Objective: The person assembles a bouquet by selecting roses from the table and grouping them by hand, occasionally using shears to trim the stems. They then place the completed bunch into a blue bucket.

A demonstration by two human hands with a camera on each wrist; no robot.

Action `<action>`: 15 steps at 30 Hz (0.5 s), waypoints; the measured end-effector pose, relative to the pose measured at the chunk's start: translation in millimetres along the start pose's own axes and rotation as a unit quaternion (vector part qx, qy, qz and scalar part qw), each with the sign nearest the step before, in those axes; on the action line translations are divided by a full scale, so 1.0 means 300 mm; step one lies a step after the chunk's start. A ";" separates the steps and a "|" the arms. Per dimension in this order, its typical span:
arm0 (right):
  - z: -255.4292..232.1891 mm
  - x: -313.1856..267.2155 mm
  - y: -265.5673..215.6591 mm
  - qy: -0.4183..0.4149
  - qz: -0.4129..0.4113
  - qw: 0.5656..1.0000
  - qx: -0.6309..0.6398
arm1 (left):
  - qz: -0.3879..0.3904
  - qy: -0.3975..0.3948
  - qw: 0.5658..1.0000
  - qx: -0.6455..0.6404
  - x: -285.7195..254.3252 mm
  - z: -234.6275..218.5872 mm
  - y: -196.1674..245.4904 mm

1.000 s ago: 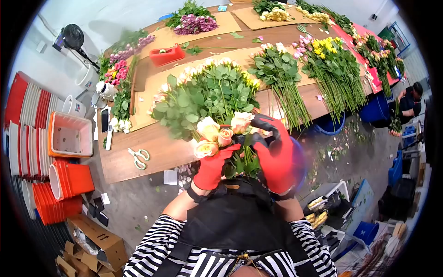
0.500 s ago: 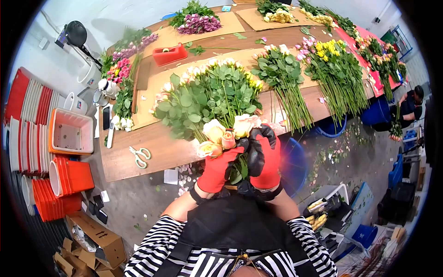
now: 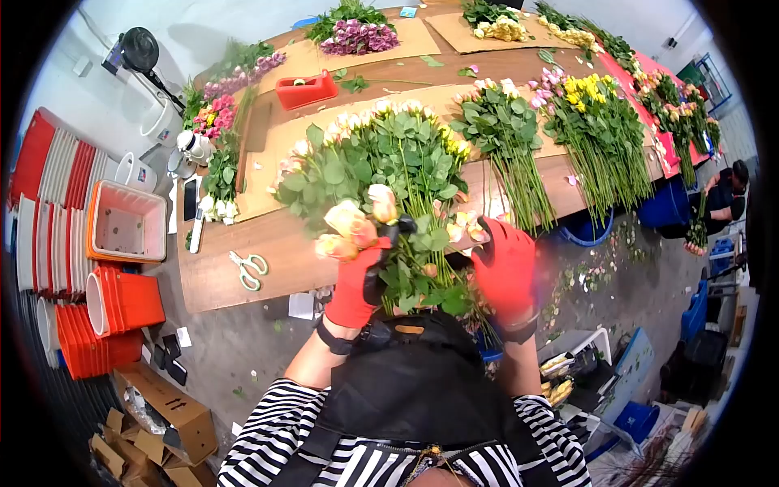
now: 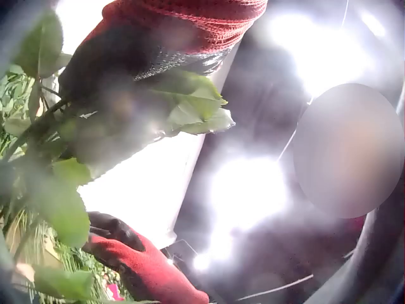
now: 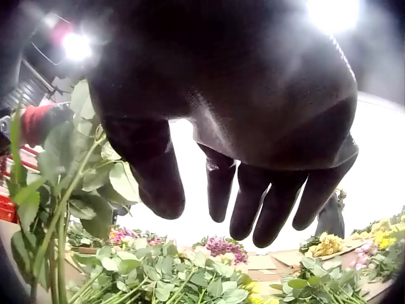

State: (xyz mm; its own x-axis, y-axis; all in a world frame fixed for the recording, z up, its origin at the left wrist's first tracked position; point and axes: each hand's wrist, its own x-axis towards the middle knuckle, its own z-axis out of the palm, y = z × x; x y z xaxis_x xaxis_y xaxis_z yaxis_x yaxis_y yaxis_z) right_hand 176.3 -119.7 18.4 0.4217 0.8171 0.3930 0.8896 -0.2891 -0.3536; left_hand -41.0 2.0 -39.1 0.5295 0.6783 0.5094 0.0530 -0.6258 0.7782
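Note:
My left hand [image 3: 357,280], in a red glove with black palm, grips a small bunch of peach roses [image 3: 349,226] at the table's near edge. The blooms lean to the left above the hand, and leafy stems [image 3: 422,280] run down and right toward the apron. Separate from the bunch, to its right, is my right hand [image 3: 507,272], gloved the same way. Its black fingers [image 5: 243,206] are extended and spread in the right wrist view, holding nothing. Peach blooms [image 3: 464,226] show just left of that hand. Leaves partly cover the left hand's grip in the left wrist view.
A large pile of roses [image 3: 389,150] lies on cardboard directly ahead. More rose bunches [image 3: 507,154] lie to its right, stems over the table edge above blue buckets [image 3: 588,231]. Scissors [image 3: 249,270] and a red tape dispenser [image 3: 307,89] are on the table. Orange bins [image 3: 126,221] stand left.
My right hand has left the bunch, moving right, and its fingers have spread. The left hand has tilted the bunch, blooms swinging up and left, so more stems and leaves show.

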 end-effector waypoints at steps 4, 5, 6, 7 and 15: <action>0.256 0.035 0.091 -0.063 0.060 0.971 0.223 | -0.277 0.050 0.830 -0.481 0.072 -0.040 0.061; 0.351 0.042 0.117 -0.052 0.050 0.984 0.162 | -0.320 0.066 0.765 -0.555 0.110 -0.057 0.099; 0.445 0.047 0.127 -0.041 0.040 0.993 0.100 | -0.330 0.057 0.783 -0.524 0.099 -0.071 0.076; 0.527 0.057 0.132 -0.030 0.028 0.998 0.038 | -0.338 0.049 0.800 -0.493 0.083 -0.096 0.037; 0.690 0.126 0.034 -0.116 0.005 0.983 -0.145 | -0.283 0.019 0.944 -0.167 -0.056 -0.127 -0.051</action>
State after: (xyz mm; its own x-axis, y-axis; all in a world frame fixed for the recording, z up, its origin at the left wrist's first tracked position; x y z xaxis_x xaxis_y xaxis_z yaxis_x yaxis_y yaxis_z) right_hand 165.1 11.4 -146.0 0.4090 0.8955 0.1756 0.9125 -0.3998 -0.0863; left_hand -82.9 14.9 -45.4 0.4652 0.8851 -0.0157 0.0458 -0.0063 0.9989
